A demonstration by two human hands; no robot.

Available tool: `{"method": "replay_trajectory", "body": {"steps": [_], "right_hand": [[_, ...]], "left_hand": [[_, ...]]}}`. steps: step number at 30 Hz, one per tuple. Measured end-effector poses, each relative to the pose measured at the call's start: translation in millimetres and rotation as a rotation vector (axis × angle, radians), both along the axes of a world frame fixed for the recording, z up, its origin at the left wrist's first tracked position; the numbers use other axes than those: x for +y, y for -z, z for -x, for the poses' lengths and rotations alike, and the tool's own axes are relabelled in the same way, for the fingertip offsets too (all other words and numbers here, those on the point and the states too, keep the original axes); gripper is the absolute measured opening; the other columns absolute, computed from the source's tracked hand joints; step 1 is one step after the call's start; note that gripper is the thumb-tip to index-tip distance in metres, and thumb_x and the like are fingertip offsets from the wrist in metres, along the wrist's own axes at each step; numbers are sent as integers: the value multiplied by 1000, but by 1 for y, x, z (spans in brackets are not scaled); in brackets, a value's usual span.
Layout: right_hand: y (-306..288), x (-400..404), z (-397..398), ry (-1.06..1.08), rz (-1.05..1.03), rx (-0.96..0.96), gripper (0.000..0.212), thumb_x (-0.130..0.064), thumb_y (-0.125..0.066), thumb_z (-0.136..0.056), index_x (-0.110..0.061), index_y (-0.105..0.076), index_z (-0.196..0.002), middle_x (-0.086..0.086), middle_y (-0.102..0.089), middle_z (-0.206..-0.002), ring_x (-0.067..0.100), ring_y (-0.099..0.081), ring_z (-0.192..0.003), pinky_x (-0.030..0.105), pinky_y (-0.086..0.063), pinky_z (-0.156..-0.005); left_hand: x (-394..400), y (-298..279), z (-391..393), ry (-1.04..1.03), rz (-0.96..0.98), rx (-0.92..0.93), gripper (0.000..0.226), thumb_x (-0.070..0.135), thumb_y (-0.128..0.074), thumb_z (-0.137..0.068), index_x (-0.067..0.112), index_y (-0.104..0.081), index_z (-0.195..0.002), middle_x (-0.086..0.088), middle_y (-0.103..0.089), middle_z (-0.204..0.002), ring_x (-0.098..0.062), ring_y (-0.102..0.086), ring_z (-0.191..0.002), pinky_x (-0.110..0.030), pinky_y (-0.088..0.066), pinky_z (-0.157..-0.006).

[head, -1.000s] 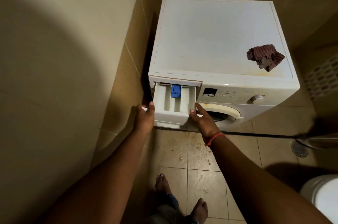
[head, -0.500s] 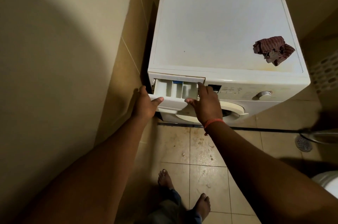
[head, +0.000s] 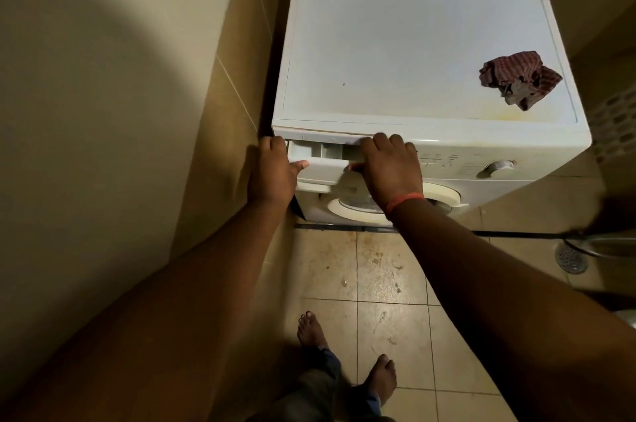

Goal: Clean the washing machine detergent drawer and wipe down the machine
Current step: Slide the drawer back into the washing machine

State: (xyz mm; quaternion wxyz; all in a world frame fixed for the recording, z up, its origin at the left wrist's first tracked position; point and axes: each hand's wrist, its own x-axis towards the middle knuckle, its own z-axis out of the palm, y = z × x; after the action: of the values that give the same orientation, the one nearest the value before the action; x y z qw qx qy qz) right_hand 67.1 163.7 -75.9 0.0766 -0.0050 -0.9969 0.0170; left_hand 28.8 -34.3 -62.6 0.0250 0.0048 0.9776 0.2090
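Observation:
A white front-loading washing machine point(head: 406, 43) stands in the corner. Its detergent drawer point(head: 323, 160) at the upper left of the front sticks out only a little, with a thin strip of its compartments showing. My left hand point(head: 272, 173) grips the drawer's left end, thumb on the front panel. At the drawer's right end my right hand point(head: 389, 167) lies over it, fingers on top and thumb on the front. A crumpled red striped cloth point(head: 519, 79) lies on the machine's top near the right edge.
A tiled wall point(head: 237, 94) runs close along the machine's left side. The control dial point(head: 497, 167) and round door point(head: 444, 196) are on the front. Stained floor tiles point(head: 378, 270), a floor drain point(head: 569, 260) at the right and my bare feet lie below.
The drawer, far out a second ago with its blue insert showing, has slid most of the way into the machine. Both hands moved forward with it, and the camera came closer.

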Motion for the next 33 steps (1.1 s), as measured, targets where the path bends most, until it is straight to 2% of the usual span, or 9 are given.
{"method": "replay_trajectory", "body": {"steps": [4,8,13,20,23,25,28,30,33], "right_hand": [[-4,-1,20,70,-103,36,50,-38,-80,-72,-13,-56,-107,9,-57,-101,34,-53,-89,40,-41,-73],[-4,2,39,76,-85,46,60,-43,-80,-71,-11,-52,-113,11,-55,-107,36,-53,-95,45,-41,-79],[-5,3,54,130,-134,42,61,-34,-82,-69,-13,-49,-116,10,-55,-108,35,-54,-96,48,-44,-83],[-8,2,56,119,-31,-11,61,-43,-75,-77,-9,-48,-121,14,-53,-116,38,-50,-104,49,-40,-88],[-8,-5,46,146,56,21,51,-38,-73,-80,-10,-51,-117,13,-54,-114,37,-51,-101,45,-40,-81],[-7,-17,32,200,301,49,33,-32,-65,-87,-10,-53,-108,11,-56,-108,32,-53,-97,40,-41,-78],[7,-39,23,640,1117,-39,32,-39,-59,-92,-10,-50,-103,6,-60,-98,24,-59,-90,30,-43,-77],[17,-48,19,954,1578,-155,59,-53,-62,-85,-6,-48,-118,10,-63,-105,25,-63,-92,37,-52,-85],[25,-44,23,1075,1989,-205,71,-57,-67,-82,-9,-46,-130,11,-60,-108,23,-63,-95,40,-57,-83]], "left_hand": [[8,-1,20,36,198,101,62,46,-69,-86,10,-46,-131,-13,-48,-135,-30,-45,-123,-37,-41,-99],[12,-3,41,82,297,177,70,47,-69,-84,13,-41,-138,-13,-35,-149,-34,-35,-136,-45,-33,-111],[16,-2,60,113,334,165,73,47,-71,-83,14,-39,-139,-13,-35,-150,-34,-34,-137,-50,-31,-112],[16,3,61,53,252,145,75,46,-75,-80,16,-39,-139,-11,-36,-149,-32,-34,-137,-48,-30,-114],[21,2,44,-114,-26,140,73,41,-75,-81,14,-41,-140,-11,-34,-148,-29,-33,-136,-38,-31,-113],[33,6,34,-430,-390,13,68,41,-72,-84,10,-41,-137,-10,-35,-142,-25,-38,-130,-33,-36,-105],[51,7,26,-872,-1066,-344,73,55,-62,-86,12,-40,-141,-9,-44,-139,-25,-49,-127,-36,-42,-100],[56,9,25,-848,-1330,-544,74,60,-54,-90,16,-38,-147,-12,-42,-149,-31,-44,-136,-44,-39,-109],[58,8,28,-752,-1418,-623,83,63,-51,-91,16,-25,-154,-19,-26,-158,-38,-32,-142,-48,-32,-116]]}}
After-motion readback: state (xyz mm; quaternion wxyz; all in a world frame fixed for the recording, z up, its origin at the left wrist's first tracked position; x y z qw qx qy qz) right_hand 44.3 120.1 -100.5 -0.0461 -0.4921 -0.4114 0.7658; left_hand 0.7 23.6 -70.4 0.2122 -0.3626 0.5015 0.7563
